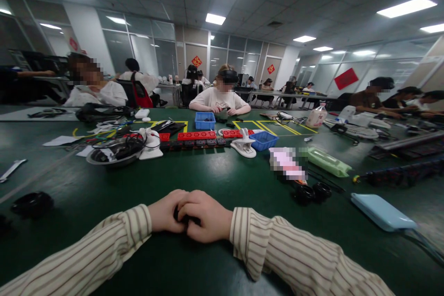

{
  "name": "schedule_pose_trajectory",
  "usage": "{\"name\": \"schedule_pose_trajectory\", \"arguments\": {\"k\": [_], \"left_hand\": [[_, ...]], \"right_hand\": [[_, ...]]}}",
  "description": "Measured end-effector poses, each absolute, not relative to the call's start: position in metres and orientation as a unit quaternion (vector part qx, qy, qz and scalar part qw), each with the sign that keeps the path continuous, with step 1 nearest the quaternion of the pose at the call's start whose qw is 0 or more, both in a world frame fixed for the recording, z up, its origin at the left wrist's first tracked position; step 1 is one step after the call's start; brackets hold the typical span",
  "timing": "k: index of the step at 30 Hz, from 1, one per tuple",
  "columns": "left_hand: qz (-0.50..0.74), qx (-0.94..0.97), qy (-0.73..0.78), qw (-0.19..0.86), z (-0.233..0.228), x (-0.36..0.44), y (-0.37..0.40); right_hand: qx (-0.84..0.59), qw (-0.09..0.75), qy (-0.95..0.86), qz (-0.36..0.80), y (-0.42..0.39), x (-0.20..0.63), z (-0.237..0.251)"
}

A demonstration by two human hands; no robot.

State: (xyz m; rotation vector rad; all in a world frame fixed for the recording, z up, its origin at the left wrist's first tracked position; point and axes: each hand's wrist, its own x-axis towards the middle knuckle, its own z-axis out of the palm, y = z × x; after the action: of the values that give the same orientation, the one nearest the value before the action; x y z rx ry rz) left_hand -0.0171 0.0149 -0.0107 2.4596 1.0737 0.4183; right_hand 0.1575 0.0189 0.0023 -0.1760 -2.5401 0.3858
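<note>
Black small part (182, 217) sits enclosed between left hand (165, 217) and right hand (204, 216) fingers, clasped together.

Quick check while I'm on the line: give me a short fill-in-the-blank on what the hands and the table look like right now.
1. The left hand and right hand are pressed together around a small ____ object.
2. Both sleeves are ____ in pattern.
3. The table surface is dark ____.
4. The flat case to the right of the hands is light ____.

Missing words: black; striped; green; blue
</note>
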Motion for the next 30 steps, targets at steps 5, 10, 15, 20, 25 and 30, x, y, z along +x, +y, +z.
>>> {"name": "schedule_pose_trajectory", "arguments": {"k": [5, 10, 15, 20, 25, 30], "left_hand": [[0.179, 0.877, 0.372, 0.247, -0.005, -0.016, 0.012], [0.186, 0.871, 0.403, 0.210, -0.009, -0.016, 0.007], [0.143, 0.879, 0.443, 0.104, -0.005, -0.012, 0.004], [0.134, 0.878, 0.446, 0.106, 0.000, -0.010, 0.005], [0.144, 0.890, 0.405, 0.152, -0.004, -0.015, 0.008], [0.139, 0.891, 0.398, 0.168, -0.006, -0.018, 0.010]], "right_hand": [[-0.067, 0.317, -0.938, 0.119, 0.016, 0.161, 0.004], [-0.142, 0.347, -0.923, 0.083, 0.015, 0.162, 0.003], [-0.235, 0.287, -0.925, 0.079, 0.016, 0.160, 0.001], [-0.212, 0.291, -0.929, 0.088, 0.018, 0.159, 0.001], [-0.095, 0.286, -0.946, 0.121, 0.018, 0.159, 0.003], [-0.053, 0.290, -0.946, 0.138, 0.018, 0.159, 0.004]]}}
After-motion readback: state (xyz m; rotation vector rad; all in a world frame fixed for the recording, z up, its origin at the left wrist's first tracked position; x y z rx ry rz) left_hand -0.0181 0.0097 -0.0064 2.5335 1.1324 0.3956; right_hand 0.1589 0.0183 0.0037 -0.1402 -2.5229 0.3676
